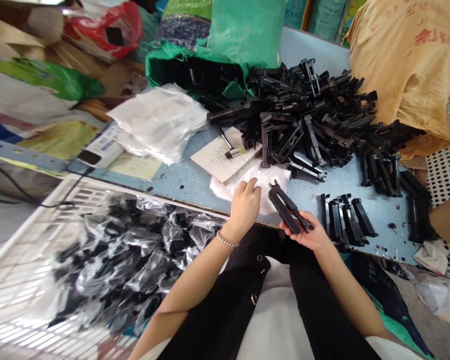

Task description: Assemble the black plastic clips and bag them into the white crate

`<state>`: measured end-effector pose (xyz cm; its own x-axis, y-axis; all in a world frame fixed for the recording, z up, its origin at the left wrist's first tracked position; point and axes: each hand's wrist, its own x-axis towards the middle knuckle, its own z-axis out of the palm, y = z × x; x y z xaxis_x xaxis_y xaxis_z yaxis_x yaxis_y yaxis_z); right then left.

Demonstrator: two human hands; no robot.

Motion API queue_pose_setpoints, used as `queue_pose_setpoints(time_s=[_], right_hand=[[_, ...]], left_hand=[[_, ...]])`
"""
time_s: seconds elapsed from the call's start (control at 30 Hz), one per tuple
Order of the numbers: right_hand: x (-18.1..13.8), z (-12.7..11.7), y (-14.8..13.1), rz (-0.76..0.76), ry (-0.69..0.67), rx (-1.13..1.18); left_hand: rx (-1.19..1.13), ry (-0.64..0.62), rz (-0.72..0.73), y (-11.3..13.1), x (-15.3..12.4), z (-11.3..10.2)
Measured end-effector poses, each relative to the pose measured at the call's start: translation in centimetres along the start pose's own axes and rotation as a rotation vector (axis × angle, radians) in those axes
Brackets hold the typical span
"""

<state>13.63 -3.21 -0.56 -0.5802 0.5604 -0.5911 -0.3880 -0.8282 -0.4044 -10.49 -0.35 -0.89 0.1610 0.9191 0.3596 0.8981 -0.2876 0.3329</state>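
My right hand (309,234) is closed around the lower end of a long black clamp-like part (285,206), whose two bars spread in a narrow V. Its forked tip points up and left, over a white cloth (225,189) at the table's front edge. On the cloth, my left hand (246,204) has its fingers curled in. What they pinch, if anything, is hidden. Just beyond lies a pale square board (221,162) with a small hammer (232,152) on it. Right of my right hand, several similar black parts (347,220) lie side by side.
A big heap of black parts (303,110) covers the table's back. Behind it stand a green sack (247,30) and a tan sack (401,65). Clear plastic bags (165,120) are stacked at left. Below, a white crate (18,245) holds bagged black parts.
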Motion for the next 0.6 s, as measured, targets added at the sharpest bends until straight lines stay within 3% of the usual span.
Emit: queue_pose_setpoints(time_s=[0.17, 0.23, 0.3, 0.37, 0.47, 0.53, 0.6], right_hand=[[0.6, -0.1, 0.1, 0.100, -0.039, 0.054], [1.0, -0.1, -0.1, 0.113, -0.059, 0.059], [1.6, 0.2, 0.0, 0.033, -0.031, -0.011], [2.0, 1.2, 0.4, -0.187, 0.081, -0.237], [0.8, 3.7, 1.3, -0.481, 0.207, -0.649], [-1.4, 5.3, 1.6, -0.519, 0.081, -0.900], [-4.2, 5.9, 1.3, -0.479, -0.118, -1.085]], left_hand=[[-0.097, 0.007, 0.060, 0.0, 0.0, -0.4], [-0.178, 0.002, 0.174, 0.9, -0.7, -1.0], [-0.293, -0.026, 0.311, 2.3, -1.7, -1.5], [-0.427, -0.082, 0.402, 3.7, -2.9, -1.7], [-0.576, -0.150, 0.388, 4.9, -4.3, -1.5], [-0.611, -0.120, 0.325, 4.7, -5.1, -2.3], [-0.603, -0.080, 0.214, 3.7, -6.1, -4.8]])
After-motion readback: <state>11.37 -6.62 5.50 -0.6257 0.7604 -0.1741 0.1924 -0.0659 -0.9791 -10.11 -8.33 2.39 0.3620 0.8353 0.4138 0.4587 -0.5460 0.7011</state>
